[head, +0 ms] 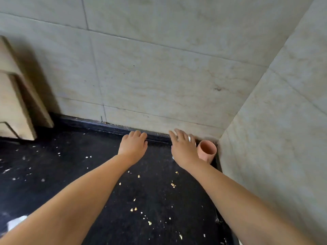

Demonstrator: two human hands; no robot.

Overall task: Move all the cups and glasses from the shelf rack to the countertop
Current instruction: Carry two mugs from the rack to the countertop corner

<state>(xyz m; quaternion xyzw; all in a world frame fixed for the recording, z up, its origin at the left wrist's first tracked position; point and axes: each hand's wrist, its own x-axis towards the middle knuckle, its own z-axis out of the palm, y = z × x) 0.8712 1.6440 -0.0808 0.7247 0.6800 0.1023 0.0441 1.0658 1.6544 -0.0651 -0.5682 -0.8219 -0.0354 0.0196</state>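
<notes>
- The black countertop (74, 174) fills the near part of the view, strewn with pale crumbs (135, 209), and ends at a far tiled wall (159, 76) that meets a right wall (283, 121) in a corner.
- The shelf rack itself is not clearly in view; a beige fixture (16, 96) stands at far left, too blurred to name.
- Both arms reach toward the far wall. The left hand (133, 145) is empty, fingers curled down near the counter's back edge.
- The right hand (183, 149) is spread; something white shows at its fingertips, and I cannot tell whether it grips it.
- 1 pink cup (207, 150) stands upright in the far-right corner, on the countertop, mouth up and long axis vertical, just right of the right hand, which is the nearer one.
</notes>
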